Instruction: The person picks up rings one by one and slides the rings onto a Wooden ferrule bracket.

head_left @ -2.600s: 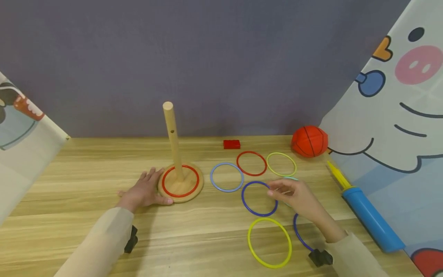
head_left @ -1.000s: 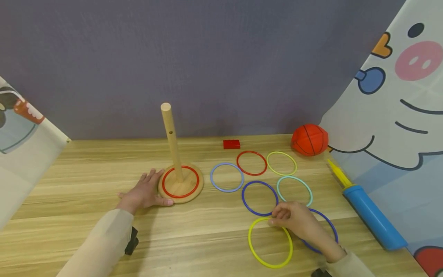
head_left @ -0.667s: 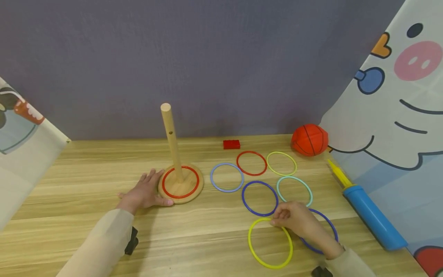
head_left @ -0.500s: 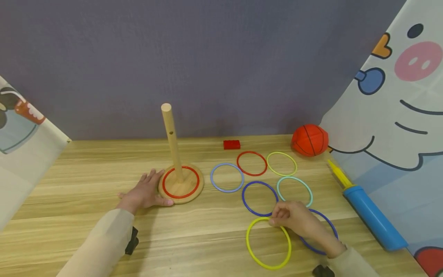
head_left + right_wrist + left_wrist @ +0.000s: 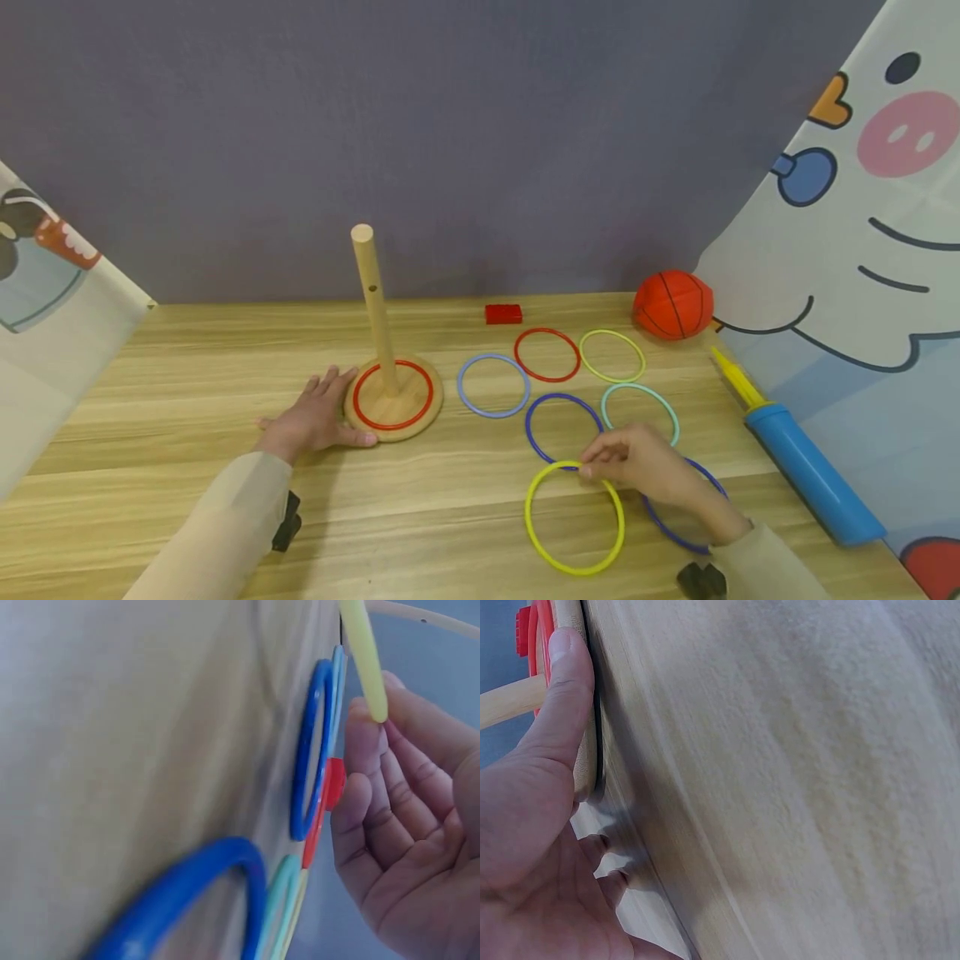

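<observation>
In the head view, a wooden ring-toss stand (image 5: 373,310) with a red ring (image 5: 429,392) round the foot of its post stands left of centre. My left hand (image 5: 311,419) rests against the left side of its round base, fingers spread and thumb along the front edge. The left wrist view shows that thumb (image 5: 566,697) on the rim. My right hand (image 5: 637,462) pinches the far edge of a yellow ring (image 5: 529,527) between thumb and fingertips. The ring is tilted, and its far edge overlaps a dark blue ring (image 5: 529,433) in the head view.
Flat on the table lie a light blue ring (image 5: 460,385), another red ring (image 5: 517,354), a lime ring (image 5: 642,365), a turquoise ring (image 5: 675,421) and another dark blue ring (image 5: 718,482). Behind them are a red block (image 5: 503,314) and red ball (image 5: 673,305); a blue pump (image 5: 813,475) lies right.
My right hand has come from the turquoise ring to the yellow ring, pinched its far edge, and lifted and shifted it slightly left. The left hand has stayed at the base.
</observation>
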`<act>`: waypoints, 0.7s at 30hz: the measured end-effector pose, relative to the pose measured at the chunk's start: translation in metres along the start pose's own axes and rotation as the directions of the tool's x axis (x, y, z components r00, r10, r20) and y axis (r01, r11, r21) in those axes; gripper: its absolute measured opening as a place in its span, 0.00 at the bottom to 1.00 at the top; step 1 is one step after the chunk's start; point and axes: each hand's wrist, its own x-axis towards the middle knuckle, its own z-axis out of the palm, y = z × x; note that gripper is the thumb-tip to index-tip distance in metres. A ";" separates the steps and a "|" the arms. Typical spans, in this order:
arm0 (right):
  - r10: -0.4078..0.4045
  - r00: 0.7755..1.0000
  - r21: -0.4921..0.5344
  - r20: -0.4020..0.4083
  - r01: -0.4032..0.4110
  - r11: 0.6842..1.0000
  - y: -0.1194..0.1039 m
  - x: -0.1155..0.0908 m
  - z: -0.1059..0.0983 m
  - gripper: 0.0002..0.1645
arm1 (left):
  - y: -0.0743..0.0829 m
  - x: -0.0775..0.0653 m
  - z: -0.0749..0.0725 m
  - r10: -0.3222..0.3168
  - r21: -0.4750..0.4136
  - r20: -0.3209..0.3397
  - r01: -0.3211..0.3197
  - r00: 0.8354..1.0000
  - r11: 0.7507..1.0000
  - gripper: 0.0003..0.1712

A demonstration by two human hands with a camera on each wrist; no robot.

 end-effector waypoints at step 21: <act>-0.038 0.999 -0.001 -0.023 0.038 0.999 -0.059 0.045 -0.026 0.09 | 0.000 0.002 -0.001 -0.005 0.023 0.000 0.005 1.000 1.000 0.73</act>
